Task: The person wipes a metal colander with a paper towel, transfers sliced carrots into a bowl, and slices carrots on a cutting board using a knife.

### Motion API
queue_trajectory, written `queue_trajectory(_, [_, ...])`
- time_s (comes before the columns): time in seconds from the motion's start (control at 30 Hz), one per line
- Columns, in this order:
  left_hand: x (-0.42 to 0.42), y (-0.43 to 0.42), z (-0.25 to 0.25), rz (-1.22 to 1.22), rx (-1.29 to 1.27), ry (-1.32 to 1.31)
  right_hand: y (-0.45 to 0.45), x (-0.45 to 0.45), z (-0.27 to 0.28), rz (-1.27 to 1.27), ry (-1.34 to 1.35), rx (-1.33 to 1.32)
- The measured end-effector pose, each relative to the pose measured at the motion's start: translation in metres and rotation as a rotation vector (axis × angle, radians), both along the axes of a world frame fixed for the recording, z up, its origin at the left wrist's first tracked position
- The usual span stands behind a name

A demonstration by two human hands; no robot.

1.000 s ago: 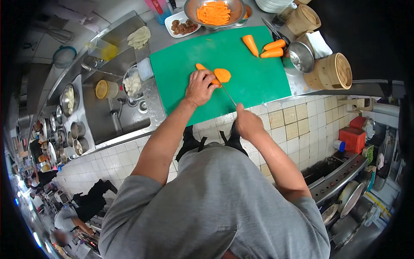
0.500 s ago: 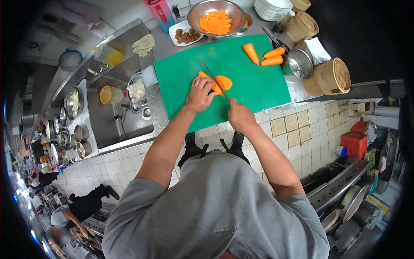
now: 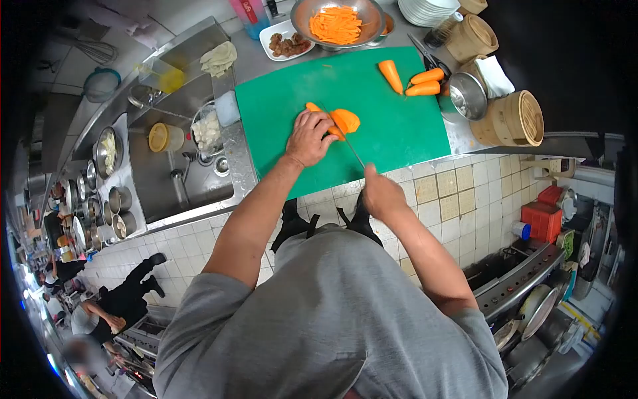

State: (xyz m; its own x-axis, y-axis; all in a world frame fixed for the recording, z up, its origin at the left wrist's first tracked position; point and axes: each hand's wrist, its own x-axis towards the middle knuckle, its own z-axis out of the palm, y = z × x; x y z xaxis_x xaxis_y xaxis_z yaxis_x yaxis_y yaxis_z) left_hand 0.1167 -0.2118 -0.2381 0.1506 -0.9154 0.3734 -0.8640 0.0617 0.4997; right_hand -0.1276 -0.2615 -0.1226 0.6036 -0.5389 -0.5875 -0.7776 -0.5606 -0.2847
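Note:
On the green cutting board point(image 3: 269, 100), my left hand point(image 3: 310, 139) presses down on a carrot piece point(image 3: 313, 106), fingers bent over it. My right hand point(image 3: 383, 194) is wrapped around the handle of a kitchen knife point(image 3: 355, 153). The blade runs up and left beside my left fingertips, against the carrot. Just right of the blade lie overlapping carrot slices point(image 3: 347, 120). Farther right on the board are several peeled carrots point(image 3: 391, 76). Behind the board stands a steel bowl point(image 3: 375, 32) holding carrot strips point(image 3: 335, 25). My fingers hide part of the held carrot.
To the left is a steel sink point(image 3: 149, 193) with a yellow-lidded tub point(image 3: 159, 137). A white dish point(image 3: 267, 46) of brown food stands behind the board. Scissors point(image 3: 432, 61), a metal pot point(image 3: 464, 96) and bamboo steamers point(image 3: 515, 120) stand right. Another person point(image 3: 113, 306) works at lower left.
My right hand has drawn the knife back toward me and slightly right. The slices beside the blade have shifted a little. My left hand stays on the carrot. The view has tilted slightly.

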Motion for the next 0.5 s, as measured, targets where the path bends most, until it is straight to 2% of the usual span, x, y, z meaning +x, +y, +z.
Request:
queue_trajectory(0.13, [-0.002,0.000,0.004,0.007,0.004,0.013,-0.026,0.054,-0.047,-0.044,-0.100,0.008])
queue_trajectory(0.23, [0.001,0.001,-0.003,0.003,-0.014,-0.005,-0.029,0.062,-0.061,-0.071,-0.144,0.021])
queue_trajectory(0.37, [0.005,-0.002,-0.004,-0.006,-0.031,0.026,-0.025,0.056,-0.060,-0.074,-0.183,-0.012])
queue_trajectory(0.5, [0.005,-0.001,-0.003,-0.011,-0.017,0.059,-0.014,0.037,-0.008,-0.055,-0.168,0.014])
